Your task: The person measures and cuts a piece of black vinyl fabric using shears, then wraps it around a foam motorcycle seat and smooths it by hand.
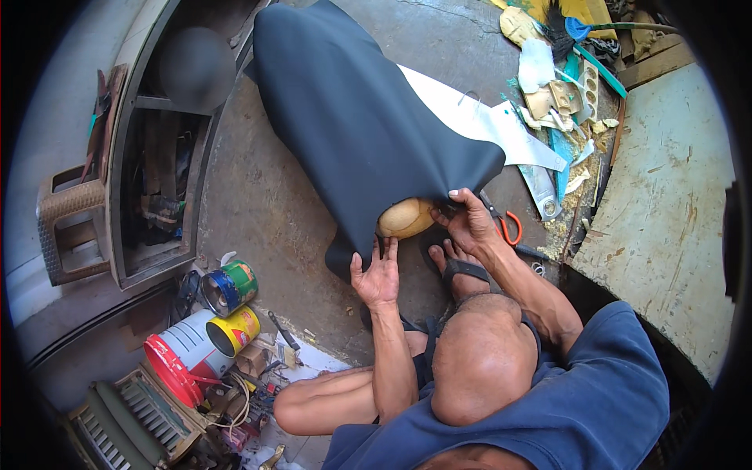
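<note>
A large dark blue-black sheet of leather-like material (352,110) lies draped across the floor in front of me. From under its near edge shows a smooth, rounded tan form (406,218); the rest of it is hidden. My right hand (468,225) pinches the sheet's edge just right of the form, fingers closed. Left of it, my left hand (377,276) is palm up with its fingers stretched toward the form and the thumb apart, by the sheet's edge. Scissors with orange handles (511,227) lie beside my right hand, their blades partly hidden.
White sheet material (446,98) lies partly beneath the dark sheet. Scraps and tools heap at far right, beside a worn pale board (666,204). An open cabinet (160,180) stands left; a red-rimmed bucket (174,364) and a yellow can (233,332) lie near left.
</note>
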Demonstrator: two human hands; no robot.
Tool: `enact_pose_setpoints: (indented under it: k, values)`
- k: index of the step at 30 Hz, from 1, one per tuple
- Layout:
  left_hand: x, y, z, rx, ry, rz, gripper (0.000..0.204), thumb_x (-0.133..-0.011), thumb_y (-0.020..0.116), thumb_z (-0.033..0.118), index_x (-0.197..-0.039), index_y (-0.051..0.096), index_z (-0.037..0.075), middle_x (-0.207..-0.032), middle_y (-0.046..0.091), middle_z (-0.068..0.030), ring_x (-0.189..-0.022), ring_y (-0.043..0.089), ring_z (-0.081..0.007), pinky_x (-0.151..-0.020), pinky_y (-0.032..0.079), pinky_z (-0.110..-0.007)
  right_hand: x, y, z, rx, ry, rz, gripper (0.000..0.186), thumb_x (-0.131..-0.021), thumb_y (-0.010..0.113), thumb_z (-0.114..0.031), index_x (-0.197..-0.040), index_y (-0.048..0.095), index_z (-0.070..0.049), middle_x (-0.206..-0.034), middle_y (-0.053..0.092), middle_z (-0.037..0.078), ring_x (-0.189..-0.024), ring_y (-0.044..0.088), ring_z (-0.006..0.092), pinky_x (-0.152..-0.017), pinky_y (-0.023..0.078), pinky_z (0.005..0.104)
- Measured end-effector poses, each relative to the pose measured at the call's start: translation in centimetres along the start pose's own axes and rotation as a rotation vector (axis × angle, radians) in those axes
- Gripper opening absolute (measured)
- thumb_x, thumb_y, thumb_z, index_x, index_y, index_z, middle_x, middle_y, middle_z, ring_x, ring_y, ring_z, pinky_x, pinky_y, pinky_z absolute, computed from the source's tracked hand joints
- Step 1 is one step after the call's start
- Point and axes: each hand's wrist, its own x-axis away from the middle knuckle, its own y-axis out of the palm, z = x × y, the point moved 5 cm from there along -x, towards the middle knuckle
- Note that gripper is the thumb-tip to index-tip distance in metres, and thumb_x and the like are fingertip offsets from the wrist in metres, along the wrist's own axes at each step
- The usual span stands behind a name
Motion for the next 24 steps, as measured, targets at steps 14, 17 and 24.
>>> enact_pose_setpoints:
  k: [14, 17, 24]
  values:
    - [-3.1, -5.6, -0.6, -0.145, 0.034, 0.426, 0.052, -0.09, 0.069, 0.012, -0.134, 0.044, 0.003, -0.126, 0.051, -0.0144, -0.114, 0.054, -0.0275, -0.091, 0.053, -0.047, -1.0, -3.7, 3.6, 0.05, 0.132, 0.194, 0.039, -0.092, 0.066, -0.02, -0.118, 0.053, 0.006, -0.117, 0.059, 0.021, -0.114, 0.061, 0.0355, -0.098, 0.054, 0.0474]
    - [-4.0, -5.2, -0.9, -0.143, 0.1, 0.429, 0.047, -0.091, 0.067, 0.01, -0.132, 0.046, 0.003, -0.124, 0.053, -0.0145, -0.111, 0.055, -0.0267, -0.092, 0.055, -0.046, -2.2, -3.8, 3.5, 0.061, 0.083, 0.172, 0.034, -0.094, 0.063, -0.016, -0.115, 0.053, 0.009, -0.115, 0.061, 0.023, -0.109, 0.065, 0.036, -0.095, 0.057, 0.0471]
    - [-6.2, -6.1, -2.2, -0.163, 0.171, 0.398, 0.035, -0.094, 0.064, 0.008, -0.124, 0.051, -0.004, -0.121, 0.055, -0.0142, -0.114, 0.057, -0.0263, -0.095, 0.057, -0.039, -4.2, -3.5, 3.2, 0.006, 0.033, 0.193, 0.021, -0.093, 0.06, -0.013, -0.103, 0.054, 0.004, -0.102, 0.06, 0.016, -0.101, 0.067, 0.0341, -0.092, 0.058, 0.0466]
